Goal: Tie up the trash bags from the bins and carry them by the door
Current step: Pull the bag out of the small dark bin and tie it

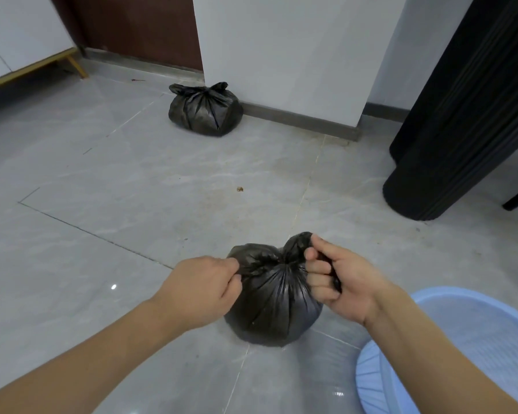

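Tiled floor [132, 180]; both fingers [319, 268] grip bag [272, 306].

Open grey floor [162, 180] runs ahead to the white wall [281, 55] — only the tied black bag [205, 110] sits against its base, the dark ribbed column [449, 130] blocks the right, and the blue bin [461, 354] crowds the near right corner — left side lies free.

no readable text, label, brand, number or sign anywhere.
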`<state>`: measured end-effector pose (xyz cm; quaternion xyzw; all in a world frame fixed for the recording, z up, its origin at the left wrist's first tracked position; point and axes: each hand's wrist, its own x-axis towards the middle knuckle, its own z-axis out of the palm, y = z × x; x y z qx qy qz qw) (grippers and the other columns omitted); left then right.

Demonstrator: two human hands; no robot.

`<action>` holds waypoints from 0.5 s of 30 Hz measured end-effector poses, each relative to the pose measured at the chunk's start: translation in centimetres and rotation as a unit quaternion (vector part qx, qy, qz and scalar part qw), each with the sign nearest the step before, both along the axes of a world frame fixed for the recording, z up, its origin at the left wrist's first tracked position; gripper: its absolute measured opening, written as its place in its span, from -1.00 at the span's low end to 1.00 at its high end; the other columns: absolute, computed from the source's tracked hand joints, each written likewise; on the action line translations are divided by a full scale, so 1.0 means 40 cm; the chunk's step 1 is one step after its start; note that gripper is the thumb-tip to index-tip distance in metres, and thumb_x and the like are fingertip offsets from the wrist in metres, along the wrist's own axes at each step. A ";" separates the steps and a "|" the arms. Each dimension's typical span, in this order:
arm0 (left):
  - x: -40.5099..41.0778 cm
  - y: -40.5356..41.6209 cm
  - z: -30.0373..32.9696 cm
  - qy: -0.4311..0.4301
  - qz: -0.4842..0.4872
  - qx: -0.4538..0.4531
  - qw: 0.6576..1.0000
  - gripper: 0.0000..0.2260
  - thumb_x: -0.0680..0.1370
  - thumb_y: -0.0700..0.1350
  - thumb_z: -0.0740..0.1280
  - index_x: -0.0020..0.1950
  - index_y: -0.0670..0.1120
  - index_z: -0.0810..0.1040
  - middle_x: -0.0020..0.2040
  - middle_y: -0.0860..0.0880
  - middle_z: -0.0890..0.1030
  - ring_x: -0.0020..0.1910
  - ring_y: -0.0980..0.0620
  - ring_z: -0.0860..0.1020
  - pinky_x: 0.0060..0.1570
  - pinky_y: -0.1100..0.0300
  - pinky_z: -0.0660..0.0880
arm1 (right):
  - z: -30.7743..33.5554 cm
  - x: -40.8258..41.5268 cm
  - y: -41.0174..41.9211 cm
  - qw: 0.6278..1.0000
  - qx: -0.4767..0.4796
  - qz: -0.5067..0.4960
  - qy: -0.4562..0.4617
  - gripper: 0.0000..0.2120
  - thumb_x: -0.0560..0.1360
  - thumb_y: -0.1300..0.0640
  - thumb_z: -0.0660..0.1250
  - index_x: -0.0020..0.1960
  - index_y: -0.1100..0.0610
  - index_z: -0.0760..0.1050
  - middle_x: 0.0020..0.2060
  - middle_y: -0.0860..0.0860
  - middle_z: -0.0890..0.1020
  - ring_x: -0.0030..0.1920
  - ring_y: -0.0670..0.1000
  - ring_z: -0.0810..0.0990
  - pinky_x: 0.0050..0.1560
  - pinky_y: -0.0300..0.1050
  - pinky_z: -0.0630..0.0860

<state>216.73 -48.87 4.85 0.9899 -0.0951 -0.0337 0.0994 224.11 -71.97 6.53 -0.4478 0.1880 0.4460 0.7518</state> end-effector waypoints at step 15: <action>-0.055 -0.009 0.030 -0.107 -0.161 -0.060 0.979 -0.91 0.55 -0.13 0.16 -0.02 -0.03 0.43 0.00 0.07 0.46 -0.07 0.03 0.38 -0.07 0.13 0.33 | -0.073 -0.069 0.131 0.955 -0.195 -0.071 -0.210 -0.66 0.64 0.07 0.12 -0.14 0.15 0.59 -0.22 0.06 0.59 -0.64 -0.16 0.30 -0.66 -0.35 0.20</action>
